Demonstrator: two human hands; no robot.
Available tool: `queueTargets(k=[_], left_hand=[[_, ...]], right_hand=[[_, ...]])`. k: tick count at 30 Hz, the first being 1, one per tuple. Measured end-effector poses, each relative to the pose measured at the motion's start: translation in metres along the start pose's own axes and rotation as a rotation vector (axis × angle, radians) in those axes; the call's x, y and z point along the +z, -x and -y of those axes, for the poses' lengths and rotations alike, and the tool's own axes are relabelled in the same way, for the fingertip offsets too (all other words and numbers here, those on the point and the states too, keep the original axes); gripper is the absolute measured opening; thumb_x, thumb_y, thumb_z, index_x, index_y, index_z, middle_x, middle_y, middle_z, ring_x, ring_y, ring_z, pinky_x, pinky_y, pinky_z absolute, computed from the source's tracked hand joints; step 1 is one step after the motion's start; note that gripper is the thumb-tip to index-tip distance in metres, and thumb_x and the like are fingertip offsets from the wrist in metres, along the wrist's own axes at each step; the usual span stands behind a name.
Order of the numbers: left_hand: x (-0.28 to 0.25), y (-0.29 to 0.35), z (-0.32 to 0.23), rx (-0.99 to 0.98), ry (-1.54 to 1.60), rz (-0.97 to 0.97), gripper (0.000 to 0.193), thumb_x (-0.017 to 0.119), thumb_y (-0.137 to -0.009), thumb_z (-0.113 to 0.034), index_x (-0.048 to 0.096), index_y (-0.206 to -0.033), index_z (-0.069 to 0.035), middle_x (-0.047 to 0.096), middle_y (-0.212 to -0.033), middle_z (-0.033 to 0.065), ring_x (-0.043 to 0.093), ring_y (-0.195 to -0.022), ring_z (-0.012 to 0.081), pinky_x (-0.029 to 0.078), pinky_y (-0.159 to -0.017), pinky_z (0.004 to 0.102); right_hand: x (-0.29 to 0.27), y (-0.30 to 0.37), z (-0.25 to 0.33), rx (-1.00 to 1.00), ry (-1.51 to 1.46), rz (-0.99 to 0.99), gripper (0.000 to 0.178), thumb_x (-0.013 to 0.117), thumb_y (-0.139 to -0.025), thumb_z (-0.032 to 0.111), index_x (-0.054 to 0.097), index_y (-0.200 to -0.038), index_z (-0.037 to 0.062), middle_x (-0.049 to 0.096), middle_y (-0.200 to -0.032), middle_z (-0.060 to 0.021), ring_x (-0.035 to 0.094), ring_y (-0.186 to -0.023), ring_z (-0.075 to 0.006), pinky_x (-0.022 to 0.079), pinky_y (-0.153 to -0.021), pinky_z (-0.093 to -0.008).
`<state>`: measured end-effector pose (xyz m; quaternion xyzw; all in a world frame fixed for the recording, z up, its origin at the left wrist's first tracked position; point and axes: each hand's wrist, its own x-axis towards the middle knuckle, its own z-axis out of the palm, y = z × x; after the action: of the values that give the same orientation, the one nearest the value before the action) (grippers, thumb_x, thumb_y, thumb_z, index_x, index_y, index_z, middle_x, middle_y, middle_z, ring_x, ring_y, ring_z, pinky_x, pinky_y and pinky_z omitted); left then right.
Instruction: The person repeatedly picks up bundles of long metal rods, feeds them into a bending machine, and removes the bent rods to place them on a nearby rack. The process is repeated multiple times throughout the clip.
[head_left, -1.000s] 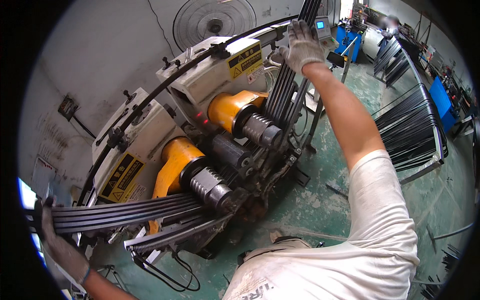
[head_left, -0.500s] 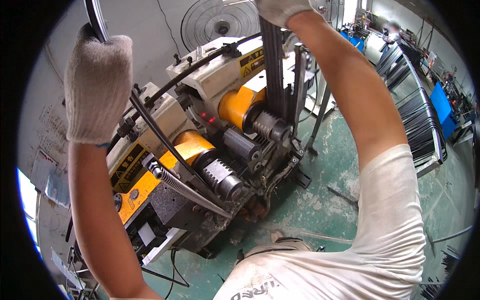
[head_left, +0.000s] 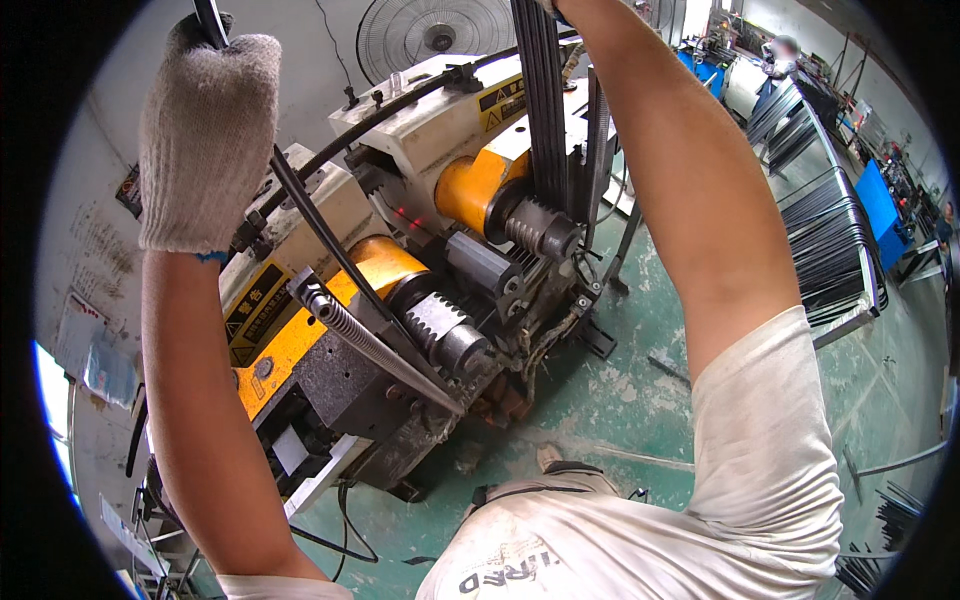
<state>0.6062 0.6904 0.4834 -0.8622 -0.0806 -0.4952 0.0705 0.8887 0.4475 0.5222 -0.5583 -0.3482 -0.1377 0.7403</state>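
My left hand (head_left: 210, 135), in a pale knitted glove, is closed around a long, shiny black rod (head_left: 325, 235). The rod slants down to the right, passing beside the nearer toothed roller (head_left: 437, 322) of a machine. At the top edge, only a sliver of my right hand (head_left: 547, 5) shows, next to a bundle of dark, thin bars (head_left: 541, 110); its fingers are out of view. The bundle stands nearly upright beside the farther toothed roller (head_left: 535, 226). The machine has white housings (head_left: 425, 115) and orange parts (head_left: 470, 190).
Springs in metal channels (head_left: 375, 340) slant up beside the rollers. A large fan (head_left: 438, 40) stands behind the machine. On the right, a rack (head_left: 845, 322) carries many black rods. A person (head_left: 780, 62) is far off at the back right. Loose rods (head_left: 895, 525) lie lower right.
My right hand has gone up almost out of the picture along the bundle. My left hand is still closed on the rod and sits slightly higher. The whole view has shifted a little.
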Motion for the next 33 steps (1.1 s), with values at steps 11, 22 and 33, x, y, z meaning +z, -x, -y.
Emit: queueTargets(k=[11,22,33], left_hand=[[0.007,0.004,0.042,-0.020,-0.011,0.059,0.046,0.083,-0.105,-0.030,0.073,-0.144,-0.006,0.078,-0.129,0.0118,0.076,-0.113,0.0188,0.067,-0.092,0.0342],[-0.004,-0.001,0.041,-0.021,-0.143,0.029,0.038,0.074,-0.112,-0.037,0.073,-0.131,-0.004,0.076,-0.094,0.0046,0.076,-0.084,0.0106,0.065,-0.073,0.0277],[-0.015,0.020,0.051,0.070,-0.122,0.032,0.032,0.084,-0.104,-0.016,0.074,-0.133,-0.005,0.081,-0.103,0.0132,0.080,-0.090,0.0159,0.068,-0.070,0.0313]], right_hand=[[0.009,-0.003,-0.006,-0.021,-0.033,0.027,0.023,0.070,-0.109,0.024,0.072,-0.104,0.0010,0.066,-0.073,-0.0086,0.064,-0.055,-0.0228,0.052,-0.047,-0.0401],[0.010,-0.005,-0.003,-0.032,-0.063,0.054,0.025,0.068,-0.109,0.024,0.070,-0.104,-0.0002,0.066,-0.073,-0.0096,0.064,-0.054,-0.0236,0.054,-0.048,-0.0409],[0.004,-0.007,-0.004,-0.029,-0.047,0.066,0.027,0.065,-0.110,0.024,0.069,-0.105,-0.0012,0.065,-0.072,-0.0092,0.063,-0.053,-0.0231,0.053,-0.047,-0.0411]])
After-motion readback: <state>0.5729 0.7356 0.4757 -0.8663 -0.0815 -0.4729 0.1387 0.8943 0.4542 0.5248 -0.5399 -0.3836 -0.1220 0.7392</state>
